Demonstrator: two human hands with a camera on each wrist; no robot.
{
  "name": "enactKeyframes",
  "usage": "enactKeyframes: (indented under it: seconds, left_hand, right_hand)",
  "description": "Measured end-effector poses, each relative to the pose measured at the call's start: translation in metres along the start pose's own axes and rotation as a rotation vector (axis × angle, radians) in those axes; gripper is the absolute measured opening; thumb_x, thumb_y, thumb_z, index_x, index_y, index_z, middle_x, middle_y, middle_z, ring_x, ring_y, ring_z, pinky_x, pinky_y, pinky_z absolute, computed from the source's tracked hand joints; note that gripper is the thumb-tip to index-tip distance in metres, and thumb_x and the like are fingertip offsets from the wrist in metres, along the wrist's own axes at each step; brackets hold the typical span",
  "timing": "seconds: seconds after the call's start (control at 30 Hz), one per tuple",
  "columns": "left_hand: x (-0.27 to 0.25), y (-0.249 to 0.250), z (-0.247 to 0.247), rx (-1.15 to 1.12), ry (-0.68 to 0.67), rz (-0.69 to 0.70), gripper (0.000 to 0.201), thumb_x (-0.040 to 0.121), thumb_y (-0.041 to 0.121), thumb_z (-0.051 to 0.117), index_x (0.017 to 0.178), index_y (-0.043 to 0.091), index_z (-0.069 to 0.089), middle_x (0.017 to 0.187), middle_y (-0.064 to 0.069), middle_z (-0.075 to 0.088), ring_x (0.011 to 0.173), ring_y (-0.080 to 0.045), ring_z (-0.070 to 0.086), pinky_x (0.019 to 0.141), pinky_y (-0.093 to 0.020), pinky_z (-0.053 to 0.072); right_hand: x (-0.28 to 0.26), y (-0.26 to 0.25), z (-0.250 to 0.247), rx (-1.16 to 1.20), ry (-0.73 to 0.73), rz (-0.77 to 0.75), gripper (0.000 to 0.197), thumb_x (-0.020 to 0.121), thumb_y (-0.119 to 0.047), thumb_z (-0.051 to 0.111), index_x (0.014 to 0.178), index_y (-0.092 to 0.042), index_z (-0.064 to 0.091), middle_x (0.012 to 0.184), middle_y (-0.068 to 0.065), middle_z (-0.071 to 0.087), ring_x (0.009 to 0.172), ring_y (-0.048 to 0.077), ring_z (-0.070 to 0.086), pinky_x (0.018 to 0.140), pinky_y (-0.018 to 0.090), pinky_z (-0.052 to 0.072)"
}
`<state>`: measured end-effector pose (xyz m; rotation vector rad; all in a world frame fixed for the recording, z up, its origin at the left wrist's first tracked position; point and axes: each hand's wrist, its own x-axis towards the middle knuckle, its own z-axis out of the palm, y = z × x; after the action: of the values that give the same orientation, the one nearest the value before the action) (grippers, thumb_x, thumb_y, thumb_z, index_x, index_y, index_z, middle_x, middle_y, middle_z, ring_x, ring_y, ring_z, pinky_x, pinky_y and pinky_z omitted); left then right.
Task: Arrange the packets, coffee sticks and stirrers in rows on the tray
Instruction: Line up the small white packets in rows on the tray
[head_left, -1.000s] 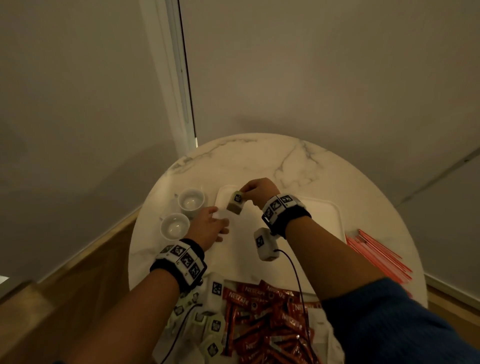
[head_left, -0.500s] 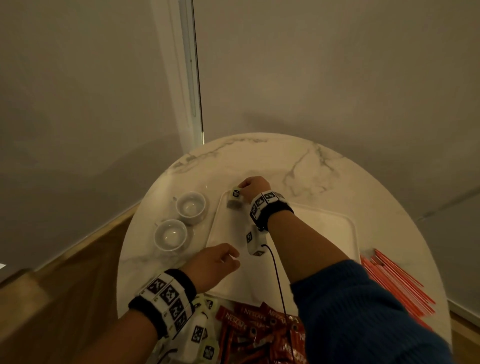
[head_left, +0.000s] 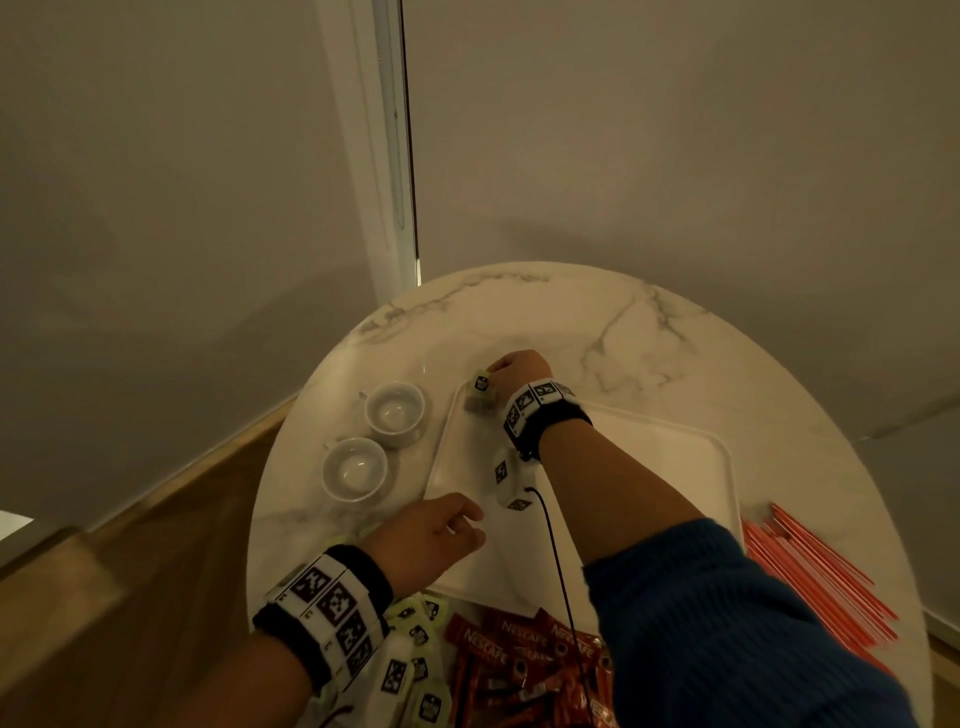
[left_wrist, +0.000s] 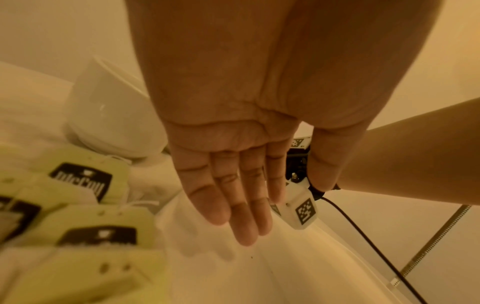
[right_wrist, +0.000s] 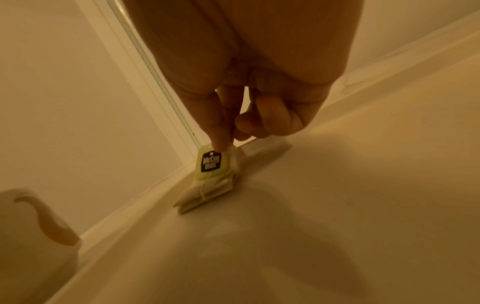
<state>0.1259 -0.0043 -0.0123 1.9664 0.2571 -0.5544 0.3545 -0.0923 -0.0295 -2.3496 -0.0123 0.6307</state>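
Note:
A white rectangular tray (head_left: 649, 467) lies on the round marble table. My right hand (head_left: 519, 366) is at the tray's far left corner and pinches the top of a green-labelled tea bag packet (right_wrist: 211, 164), whose lower end rests on the tray (right_wrist: 311, 226). My left hand (head_left: 441, 535) hovers over the tray's near left edge, its fingers (left_wrist: 233, 205) straight and holding nothing. A pile of green tea packets (head_left: 410, 670) and red coffee sticks (head_left: 524, 670) lies at the table's near edge. Red stirrers (head_left: 815, 582) lie right of the tray.
Two white cups (head_left: 395, 413) (head_left: 355, 467) stand left of the tray, close to my left hand. A wall and a window frame (head_left: 400, 156) rise behind the table. A wrist camera cable (head_left: 558, 561) crosses the tray's near part.
My right hand carried the tea packet farther to the tray's far left corner and lowered it onto the tray. My left hand drew back toward the near edge of the tray.

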Motion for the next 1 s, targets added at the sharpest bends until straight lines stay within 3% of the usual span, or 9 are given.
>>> enactKeyframes:
  seconds: [0.17, 0.27, 0.33, 0.43, 0.7, 0.83, 1.0]
  left_hand:
    - [-0.001, 0.000, -0.005, 0.029, 0.004, 0.009, 0.019, 0.093, 0.034, 0.058, 0.111, 0.028, 0.060, 0.093, 0.010, 0.060, 0.082, -0.010, 0.059, 0.079, -0.028, 0.050]
    - [-0.004, 0.001, -0.007, 0.034, 0.012, 0.017, 0.021, 0.094, 0.033, 0.058, 0.114, 0.027, 0.060, 0.094, 0.009, 0.061, 0.082, -0.012, 0.060, 0.076, -0.027, 0.050]
    - [-0.005, 0.002, -0.008, 0.038, 0.016, 0.021, 0.021, 0.094, 0.033, 0.058, 0.114, 0.027, 0.060, 0.095, 0.009, 0.061, 0.085, -0.013, 0.061, 0.078, -0.028, 0.050]
    - [-0.007, -0.001, -0.008, 0.040, 0.008, 0.019, 0.020, 0.094, 0.033, 0.058, 0.113, 0.028, 0.060, 0.098, 0.007, 0.063, 0.091, -0.016, 0.063, 0.081, -0.029, 0.051]
    - [-0.016, -0.007, -0.010, 0.063, -0.003, 0.017, 0.022, 0.095, 0.032, 0.057, 0.116, 0.026, 0.058, 0.097, 0.009, 0.060, 0.086, -0.009, 0.061, 0.077, -0.028, 0.052]
    - [-0.017, -0.009, -0.014, 0.057, 0.007, 0.012, 0.023, 0.094, 0.032, 0.057, 0.117, 0.026, 0.058, 0.100, 0.006, 0.061, 0.092, -0.013, 0.063, 0.084, -0.034, 0.054]
    - [-0.019, -0.005, -0.016, 0.054, 0.025, 0.027, 0.025, 0.094, 0.032, 0.057, 0.118, 0.026, 0.058, 0.105, 0.005, 0.063, 0.095, -0.010, 0.062, 0.087, -0.032, 0.052]
  right_hand:
    - [-0.003, 0.002, -0.002, 0.004, 0.042, 0.005, 0.024, 0.090, -0.010, 0.059, 0.112, -0.011, 0.067, 0.120, 0.010, 0.064, 0.109, 0.027, 0.060, 0.092, 0.033, 0.051]
    - [-0.011, 0.005, -0.003, -0.025, 0.085, 0.015, 0.015, 0.085, -0.019, 0.067, 0.097, -0.014, 0.059, 0.102, 0.004, 0.061, 0.101, 0.026, 0.060, 0.079, 0.031, 0.049]
    - [-0.020, 0.007, -0.001, -0.104, 0.024, 0.027, 0.034, 0.078, -0.033, 0.076, 0.096, -0.012, 0.056, 0.094, 0.005, 0.057, 0.095, 0.025, 0.059, 0.076, 0.032, 0.046]
    - [-0.028, 0.011, 0.008, -0.183, -0.021, 0.029, 0.058, 0.072, -0.049, 0.078, 0.109, -0.008, 0.060, 0.105, 0.008, 0.063, 0.097, 0.026, 0.060, 0.073, 0.030, 0.045]
    - [-0.033, 0.012, 0.017, -0.146, -0.003, 0.010, 0.053, 0.076, -0.046, 0.076, 0.111, -0.009, 0.060, 0.112, 0.010, 0.064, 0.100, 0.027, 0.061, 0.075, 0.031, 0.046]
    - [-0.034, 0.011, 0.019, -0.154, -0.009, 0.021, 0.055, 0.075, -0.048, 0.076, 0.111, -0.010, 0.060, 0.111, 0.010, 0.064, 0.099, 0.028, 0.061, 0.075, 0.031, 0.047]
    - [-0.036, 0.007, 0.023, -0.152, -0.038, 0.013, 0.061, 0.071, -0.055, 0.076, 0.111, -0.010, 0.065, 0.107, 0.010, 0.068, 0.095, 0.028, 0.064, 0.078, 0.033, 0.053]
